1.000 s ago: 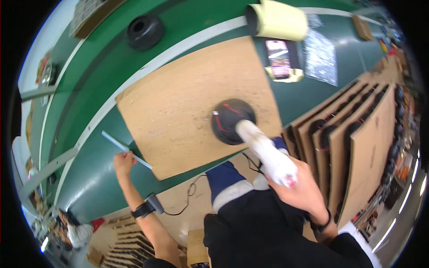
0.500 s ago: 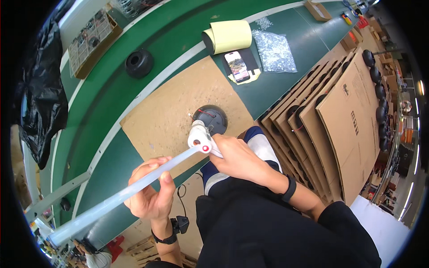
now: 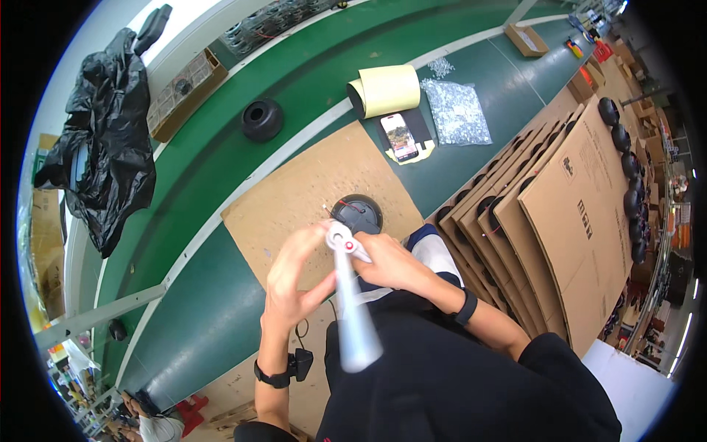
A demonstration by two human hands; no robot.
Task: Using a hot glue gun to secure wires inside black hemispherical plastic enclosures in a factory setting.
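So the big change from half a second ago is the long translucent bluish stick (image 3: 356, 324): it pointed way out left, and now it drops back toward the person's body, a bit blurry, upper end right at the rear of the white plastic glue gun (image 3: 340, 237). Looks to me like stick and gun are at the meeting point, though I can't tell if it's seated. The right hand (image 3: 390, 261) is wrapped firmly around the gun. The left hand (image 3: 291, 283) is half-curled beside it, thumb and fingers spread; can't tell if it's really gripping the stick. Just beyond sits a round black plastic part with a red wire (image 3: 362, 215), on a brown cardboard sheet (image 3: 294, 195) on the dark green worktop (image 3: 199, 309). Container-wise: a clear plastic bag (image 3: 458, 114) stuffed with tiny whitish bits, a shallow brown cardboard box (image 3: 518, 43) with something pale inside, and a cardboard box with clear compartments (image 3: 190, 104), contents too small to make out.
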